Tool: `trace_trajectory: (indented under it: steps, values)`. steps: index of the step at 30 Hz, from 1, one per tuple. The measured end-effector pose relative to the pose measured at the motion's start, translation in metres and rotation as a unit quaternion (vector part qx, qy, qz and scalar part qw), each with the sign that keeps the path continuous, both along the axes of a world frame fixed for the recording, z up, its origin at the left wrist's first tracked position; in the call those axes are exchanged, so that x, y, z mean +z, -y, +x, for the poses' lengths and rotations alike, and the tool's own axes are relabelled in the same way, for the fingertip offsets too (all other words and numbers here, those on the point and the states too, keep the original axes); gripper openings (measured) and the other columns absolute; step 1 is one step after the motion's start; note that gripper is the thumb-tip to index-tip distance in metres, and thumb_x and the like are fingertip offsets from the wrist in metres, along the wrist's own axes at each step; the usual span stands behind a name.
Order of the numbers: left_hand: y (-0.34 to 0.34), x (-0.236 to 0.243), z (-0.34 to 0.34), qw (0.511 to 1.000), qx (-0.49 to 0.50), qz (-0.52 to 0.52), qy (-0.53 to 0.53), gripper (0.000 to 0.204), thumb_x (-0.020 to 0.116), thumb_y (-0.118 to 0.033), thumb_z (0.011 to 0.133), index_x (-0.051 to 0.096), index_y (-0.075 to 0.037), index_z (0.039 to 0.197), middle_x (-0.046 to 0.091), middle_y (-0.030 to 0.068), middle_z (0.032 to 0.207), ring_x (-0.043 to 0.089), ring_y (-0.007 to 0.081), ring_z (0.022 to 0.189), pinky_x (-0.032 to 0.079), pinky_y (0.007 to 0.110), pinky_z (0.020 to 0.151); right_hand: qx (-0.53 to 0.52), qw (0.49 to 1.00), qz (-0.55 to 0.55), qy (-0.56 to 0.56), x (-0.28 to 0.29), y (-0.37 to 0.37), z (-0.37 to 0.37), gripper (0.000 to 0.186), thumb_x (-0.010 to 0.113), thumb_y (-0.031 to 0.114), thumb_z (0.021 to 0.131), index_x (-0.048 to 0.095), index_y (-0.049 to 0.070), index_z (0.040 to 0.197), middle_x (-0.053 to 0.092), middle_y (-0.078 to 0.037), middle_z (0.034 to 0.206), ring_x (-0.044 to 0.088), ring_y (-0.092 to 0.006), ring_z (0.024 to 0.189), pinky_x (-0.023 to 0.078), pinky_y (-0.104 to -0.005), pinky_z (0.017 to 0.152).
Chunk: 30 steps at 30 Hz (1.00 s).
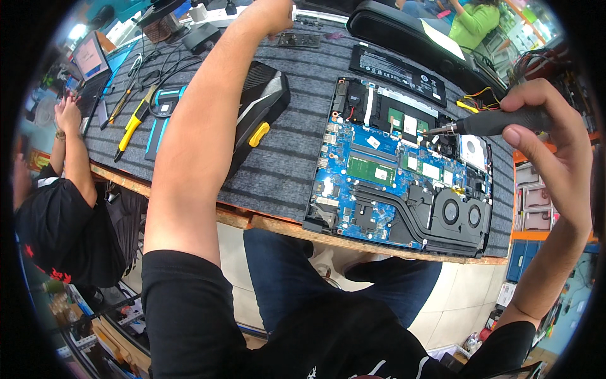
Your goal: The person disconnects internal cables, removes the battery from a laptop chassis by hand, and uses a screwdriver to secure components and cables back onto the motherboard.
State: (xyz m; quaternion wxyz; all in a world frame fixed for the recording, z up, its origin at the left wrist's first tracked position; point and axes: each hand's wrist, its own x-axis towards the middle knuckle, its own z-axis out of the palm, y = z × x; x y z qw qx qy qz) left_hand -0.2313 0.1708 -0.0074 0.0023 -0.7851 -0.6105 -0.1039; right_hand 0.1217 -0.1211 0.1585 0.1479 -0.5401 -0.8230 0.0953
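My right hand [555,126] grips a dark-handled screwdriver [505,121], thumb and fingers closed round the handle. Its thin metal tip points left, at or just above an opened laptop [379,148] with a blue circuit board. Two round fans [451,211] and black heat pipes lie along the laptop's near side. Stretched far forward, my left hand [273,16] is at the back edge of the mat, near a small dark tray of bits [298,40]. The picture's upper edge cuts it off and its fingers are mostly hidden.
A flat black battery [398,72] lies behind the laptop, before a long black case [404,35]. Left of my forearm are a yellow-and-black tool [132,129] and cables. A black box with a yellow catch [259,134] is partly behind my arm. Another person [69,208] works at the left.
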Motion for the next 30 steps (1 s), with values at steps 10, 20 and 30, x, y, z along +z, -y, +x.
trace_trajectory:
  steps: [10, 20, 30]
  values:
    - [-0.004, 0.0, -0.019, 0.998, -0.055, 0.031, 0.005, 0.019, 0.071, -0.021, 0.078, 0.077, -0.004, 0.084, 0.074, 0.0208, 0.082, 0.073, 0.0354, 0.077, 0.058, 0.046, 0.072, 0.032, 0.998, 0.024, 0.046, 0.003, 0.005, -0.003, 0.024, 0.075, 0.006, 0.086, 0.064, 0.0, 0.107, 0.065, -0.008, 0.105, 0.064, -0.0153, 0.101, 0.049, -0.0271, 0.089]
    - [-0.01, -0.009, -0.02, 0.991, -0.11, -0.049, -0.056, 0.022, 0.084, -0.029, 0.071, 0.08, -0.012, 0.085, 0.076, 0.0115, 0.081, 0.072, 0.0281, 0.074, 0.058, 0.042, 0.071, 0.041, 0.996, 0.05, 0.064, 0.004, 0.002, -0.004, 0.024, 0.074, 0.006, 0.086, 0.064, 0.0, 0.107, 0.065, -0.009, 0.108, 0.064, -0.016, 0.102, 0.049, -0.0289, 0.09]
    - [-0.013, -0.007, -0.021, 0.992, -0.09, -0.056, -0.068, 0.024, 0.082, -0.029, 0.072, 0.081, -0.011, 0.087, 0.077, 0.0141, 0.085, 0.073, 0.0308, 0.079, 0.058, 0.044, 0.077, 0.024, 0.998, 0.026, 0.043, 0.003, 0.001, -0.004, 0.025, 0.074, 0.008, 0.088, 0.064, 0.0, 0.109, 0.064, -0.009, 0.109, 0.064, -0.0165, 0.104, 0.049, -0.027, 0.092]
